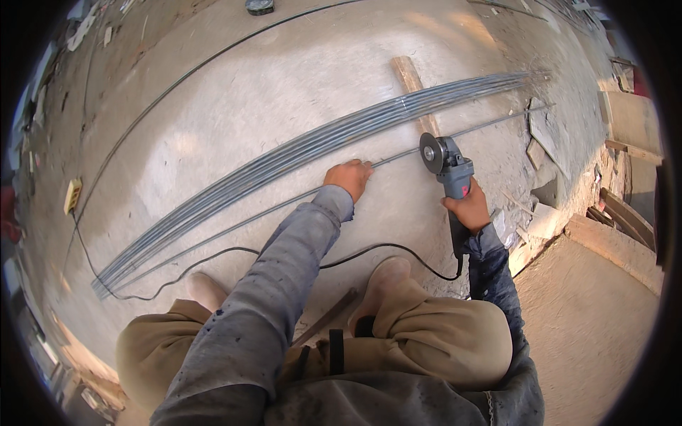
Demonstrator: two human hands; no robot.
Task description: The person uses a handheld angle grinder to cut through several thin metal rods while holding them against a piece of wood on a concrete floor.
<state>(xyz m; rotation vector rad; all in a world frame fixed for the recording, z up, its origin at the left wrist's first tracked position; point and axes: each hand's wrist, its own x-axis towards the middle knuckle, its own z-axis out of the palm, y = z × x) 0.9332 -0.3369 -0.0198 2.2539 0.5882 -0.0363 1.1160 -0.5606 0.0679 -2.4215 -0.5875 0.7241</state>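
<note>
My right hand (469,206) is wrapped round the body of a grey angle grinder (456,177). Its round cutting disc (431,152) stands over a single steel rod (490,123), close beside it; whether they touch I cannot tell. On that same rod, left of the disc, my left hand (348,177) is closed with its fingers curled round it. Beyond the hands lies a long bundle of steel rods (284,154), running from lower left to upper right. A wooden plank (408,74) passes beneath the bundle near the disc.
The grinder's black cord (387,246) snakes past my shoes to a yellow socket box (72,195) at far left. Another long rod (206,64) curves across the concrete floor (213,135) behind. Broken boards (611,245) and rubble border the right side. A dark block (260,6) lies at the top.
</note>
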